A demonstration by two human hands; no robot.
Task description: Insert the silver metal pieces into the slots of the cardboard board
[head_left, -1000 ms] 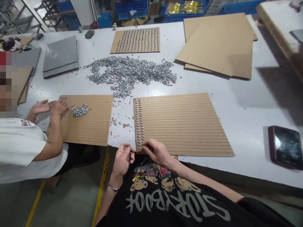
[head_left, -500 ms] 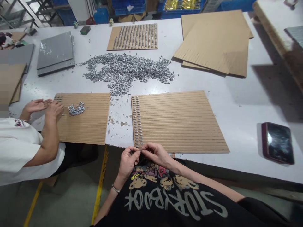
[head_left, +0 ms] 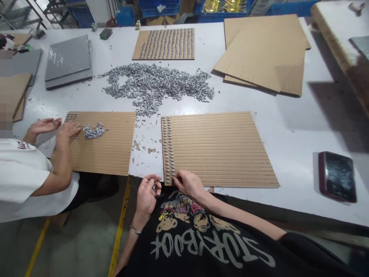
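Cardboard, slotted in rows, lies at the bench's near edge in two sheets. At the left a co-worker's hand rests on the left sheet, touching its top-left corner beside a small clump of silver pieces; only a few slots there look filled. Behind it, toward the far left corner, sit grey stacked boards.

Our left hand hangs just off the near edge, fingers curled around what look like a few silver pieces, though we cannot tell how many. Our right hand presses its pinched fingertips on the near-left corner of our sheet, at the bottom of the filled column; whether it still pinches a piece is hidden.

We judge the work barely begun: one column down the left edge is seated, nearly to the last row, and the rest of every slot stands bare. A big loose heap waits mid-bench, just beyond both sheets. Behind it a finished sheet shows what a full one looks like.

Right of that, a pile of blank sheets lies toward the far right corner. A phone lies near the right edge, well apart from our sheet. Blue crates beyond the far edge hold gold-wrapped goods.
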